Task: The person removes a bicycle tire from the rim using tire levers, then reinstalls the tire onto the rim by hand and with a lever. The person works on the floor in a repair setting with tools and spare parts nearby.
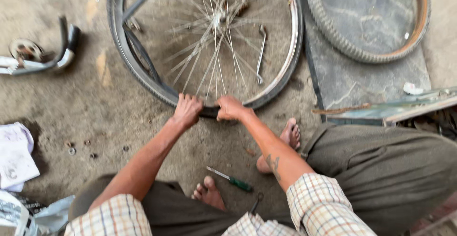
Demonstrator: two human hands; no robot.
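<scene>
A spoked bicycle wheel (pixel 209 31) lies flat on the dirt floor with a black tyre (pixel 124 50) partly fitted around its metal rim. My left hand (pixel 186 110) grips the tyre at the near edge of the wheel. My right hand (pixel 231 108) grips the same edge just to the right, the two hands almost touching. A metal spanner (pixel 260 54) lies among the spokes on the right side of the wheel.
A green-handled screwdriver (pixel 232 180) lies on the floor between my bare feet. A second loose tyre (pixel 369 19) rests on a stone slab at the upper right. Metal parts (pixel 43 55) lie at the left, white cloth (pixel 15 155) at the lower left.
</scene>
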